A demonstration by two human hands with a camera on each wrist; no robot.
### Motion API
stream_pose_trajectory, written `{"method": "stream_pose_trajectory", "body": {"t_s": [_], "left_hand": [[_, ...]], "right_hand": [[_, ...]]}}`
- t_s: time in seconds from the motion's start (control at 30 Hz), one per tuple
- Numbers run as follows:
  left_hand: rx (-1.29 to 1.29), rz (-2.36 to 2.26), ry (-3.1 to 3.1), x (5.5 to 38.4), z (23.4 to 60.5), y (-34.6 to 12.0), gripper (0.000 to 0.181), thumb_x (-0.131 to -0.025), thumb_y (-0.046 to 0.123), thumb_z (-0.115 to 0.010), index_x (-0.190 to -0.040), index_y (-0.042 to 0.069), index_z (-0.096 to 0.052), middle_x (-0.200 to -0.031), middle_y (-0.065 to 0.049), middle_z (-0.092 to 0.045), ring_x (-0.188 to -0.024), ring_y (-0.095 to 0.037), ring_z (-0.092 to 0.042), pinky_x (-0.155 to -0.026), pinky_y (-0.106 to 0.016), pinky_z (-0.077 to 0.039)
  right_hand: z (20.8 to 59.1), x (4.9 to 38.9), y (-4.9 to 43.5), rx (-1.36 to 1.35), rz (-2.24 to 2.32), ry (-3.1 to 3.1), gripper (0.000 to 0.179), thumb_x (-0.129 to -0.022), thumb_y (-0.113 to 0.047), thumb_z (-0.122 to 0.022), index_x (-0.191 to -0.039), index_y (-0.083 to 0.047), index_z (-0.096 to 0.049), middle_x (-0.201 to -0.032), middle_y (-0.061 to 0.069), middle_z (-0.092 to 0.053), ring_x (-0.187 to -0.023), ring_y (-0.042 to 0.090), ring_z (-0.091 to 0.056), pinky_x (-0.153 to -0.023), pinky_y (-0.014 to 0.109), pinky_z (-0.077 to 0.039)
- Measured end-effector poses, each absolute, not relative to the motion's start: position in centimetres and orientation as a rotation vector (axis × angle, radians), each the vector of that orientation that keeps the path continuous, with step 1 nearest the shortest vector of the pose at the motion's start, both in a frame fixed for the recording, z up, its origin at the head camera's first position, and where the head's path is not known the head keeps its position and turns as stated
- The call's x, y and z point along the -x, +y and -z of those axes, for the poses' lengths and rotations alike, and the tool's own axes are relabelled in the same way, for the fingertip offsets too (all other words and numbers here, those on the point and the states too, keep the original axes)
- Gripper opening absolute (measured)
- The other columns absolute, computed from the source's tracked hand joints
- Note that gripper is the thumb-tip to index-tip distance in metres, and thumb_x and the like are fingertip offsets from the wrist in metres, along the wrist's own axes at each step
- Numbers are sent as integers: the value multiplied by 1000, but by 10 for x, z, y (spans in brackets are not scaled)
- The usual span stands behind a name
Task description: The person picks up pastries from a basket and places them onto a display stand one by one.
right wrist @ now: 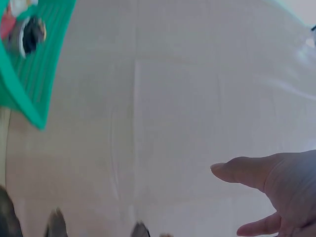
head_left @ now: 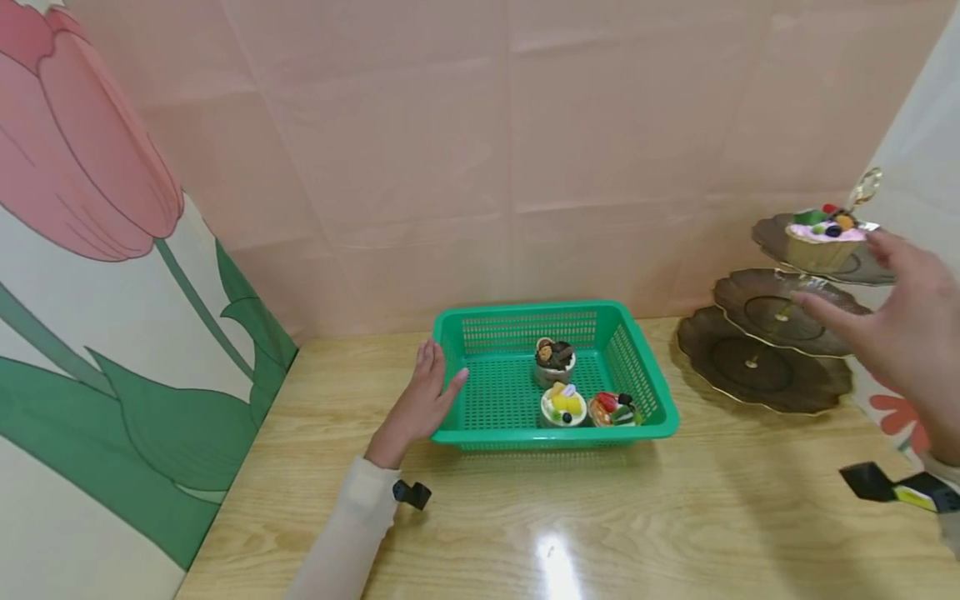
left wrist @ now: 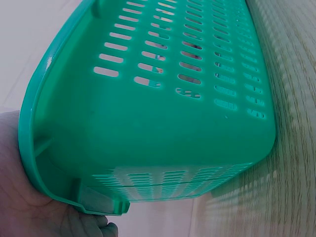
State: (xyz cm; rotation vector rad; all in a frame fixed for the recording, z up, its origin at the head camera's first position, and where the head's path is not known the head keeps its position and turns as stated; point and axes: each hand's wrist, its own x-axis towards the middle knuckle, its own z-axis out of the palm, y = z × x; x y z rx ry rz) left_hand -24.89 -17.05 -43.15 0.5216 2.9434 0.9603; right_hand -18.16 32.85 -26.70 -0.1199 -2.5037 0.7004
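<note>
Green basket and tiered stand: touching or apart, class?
Apart. The head view shows a strip of wooden table between the green basket and the tiered stand.

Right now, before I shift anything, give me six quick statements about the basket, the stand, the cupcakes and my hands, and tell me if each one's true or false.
1. The green basket holds three cupcakes. True.
2. Your left hand is holding a cupcake. False; it is at the basket's left end, with no cupcake in it.
3. The tiered stand has two tiers. False; it has three.
4. A pink-topped cupcake is at the top of the stand. True.
5. Your right hand is nearer the stand than the basket. True.
6. In the head view, the stand is left of the basket. False; it is to the right.
</note>
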Motion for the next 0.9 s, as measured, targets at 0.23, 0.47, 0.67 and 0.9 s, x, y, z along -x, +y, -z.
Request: {"method": "stream_pose_trajectory", "body": {"t_s": [0.23,0.47,0.67,0.9], "left_hand": [[-507,-970,2944,248,432,-171,91,-105,65,-23,-160,-4,-2,-167,-10,16,-153,-21,18,-123,-49,-8],[-502,-973,2931,248,432,-170,91,-105,67,-22,-160,-3,-1,-167,-8,18,-152,-19,20,-123,-47,-6],[-500,-952,2936,249,432,-168,93,-104,68,-21,-160,-4,-1,-167,-10,17,-153,-20,19,-123,-48,-7],[-486,-969,2931,250,431,-169,91,-104,67,-22,-161,-1,0,-167,-7,18,-152,-17,20,-123,-46,-6]], "right_hand": [[292,173,297,-138,-693,-2557,86,-85,-27,-84,-151,5,-39,-134,39,-52,-119,61,-46,-92,70,-33],[327,174,270,-332,-721,-2589,78,-80,-20,-88,-142,7,-49,-128,34,-59,-108,56,-59,-86,64,-43],[348,179,255,-439,-780,-2678,74,-84,-24,-86,-142,7,-50,-133,32,-58,-109,56,-61,-86,65,-48],[366,194,245,-657,-797,-2667,66,-84,-16,-85,-138,8,-55,-129,29,-63,-107,51,-65,-84,62,-52]]}}
